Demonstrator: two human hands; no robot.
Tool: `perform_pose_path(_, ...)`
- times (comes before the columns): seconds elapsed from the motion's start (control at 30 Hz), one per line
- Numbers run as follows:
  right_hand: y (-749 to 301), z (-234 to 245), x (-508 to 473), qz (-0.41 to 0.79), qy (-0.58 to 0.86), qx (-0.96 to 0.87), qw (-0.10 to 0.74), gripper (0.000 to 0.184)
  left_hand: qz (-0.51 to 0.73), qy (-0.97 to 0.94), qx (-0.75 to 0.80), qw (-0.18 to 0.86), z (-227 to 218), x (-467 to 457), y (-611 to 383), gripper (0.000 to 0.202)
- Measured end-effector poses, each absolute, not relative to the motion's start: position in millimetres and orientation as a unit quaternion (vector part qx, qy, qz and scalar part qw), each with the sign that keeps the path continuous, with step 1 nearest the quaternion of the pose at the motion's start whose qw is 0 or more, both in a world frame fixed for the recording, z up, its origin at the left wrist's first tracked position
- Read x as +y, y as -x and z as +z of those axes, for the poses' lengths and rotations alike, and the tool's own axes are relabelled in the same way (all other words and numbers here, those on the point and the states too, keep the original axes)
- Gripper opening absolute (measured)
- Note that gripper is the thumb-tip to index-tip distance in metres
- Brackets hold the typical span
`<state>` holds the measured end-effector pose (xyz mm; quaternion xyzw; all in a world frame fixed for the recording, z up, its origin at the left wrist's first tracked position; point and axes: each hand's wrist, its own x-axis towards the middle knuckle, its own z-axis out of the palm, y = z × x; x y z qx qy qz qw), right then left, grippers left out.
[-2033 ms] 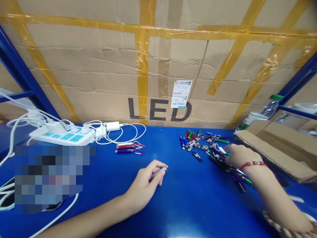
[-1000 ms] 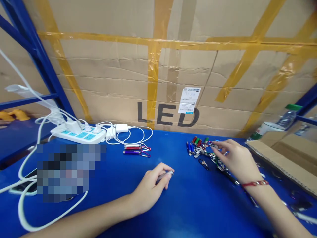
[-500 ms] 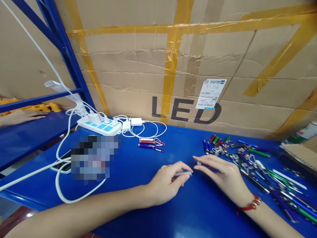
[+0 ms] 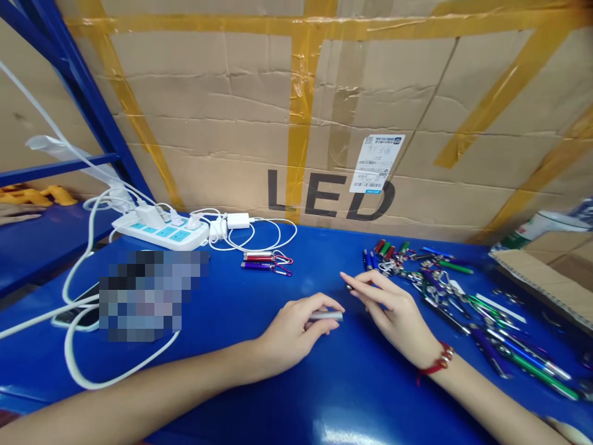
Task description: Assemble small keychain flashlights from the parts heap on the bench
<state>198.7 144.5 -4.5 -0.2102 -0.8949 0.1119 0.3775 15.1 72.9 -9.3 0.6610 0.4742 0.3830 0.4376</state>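
My left hand is closed around a short silver tube, which looks like the body of a small penlight; its end points right. Just to the right of it, my right hand pinches a small round metal piece between thumb and fingers, mostly hidden by the fingertips. The two hands are apart, both above the blue table. Beyond them lie a few small keychain penlights in silver, red and purple, with carabiner clips.
On the right spreads a pile of coloured penlights and clips, beside an open cardboard box. A white power strip with cables and a phone lie at left. Behind stands a large taped carton. Another person's hand shows far left.
The camera view has swung slightly, shifting the scene left. My right hand has turned a little, so the metal piece shows less. My left hand still holds the silver tube.
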Motion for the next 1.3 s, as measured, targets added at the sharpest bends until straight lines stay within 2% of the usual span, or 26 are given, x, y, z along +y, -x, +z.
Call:
perform_pose_path(0.1,-198,-2,140,0.132,0.220,-0.882,0.396,0.038,0.390,-0.648,0.477,0.447,-10,74,-15,0.019)
perform_pose_path(0.37,-196,2,129,0.211,0.250,-0.846,0.421,0.013,0.402,-0.631,0.506,0.429,-7,73,-18,0.015)
perform_pose_path(0.53,-198,7,130,0.241,0.223,-0.855,0.400,0.012,0.416,-0.626,0.497,0.434,-8,73,-17,0.018)
perform_pose_path(0.73,-200,8,132,0.337,0.244,-0.835,0.360,0.006,0.408,-0.719,0.458,0.328,-11,73,-13,0.026)
perform_pose_path(0.83,-200,6,133,0.383,0.284,-0.812,0.337,0.011,0.389,-0.750,0.445,0.298,-10,72,-12,0.029)
perform_pose_path(1.0,-198,5,132,0.330,0.287,-0.818,0.373,0.010,0.393,-0.733,0.458,0.314,-9,71,-13,0.027)
perform_pose_path(1.17,-200,5,131,0.259,0.200,-0.855,0.403,0.009,0.389,-0.716,0.480,0.326,-9,71,-14,0.026)
perform_pose_path(1.3,-201,3,132,0.300,0.156,-0.856,0.391,0.007,0.357,-0.738,0.472,0.323,-7,71,-13,0.027)
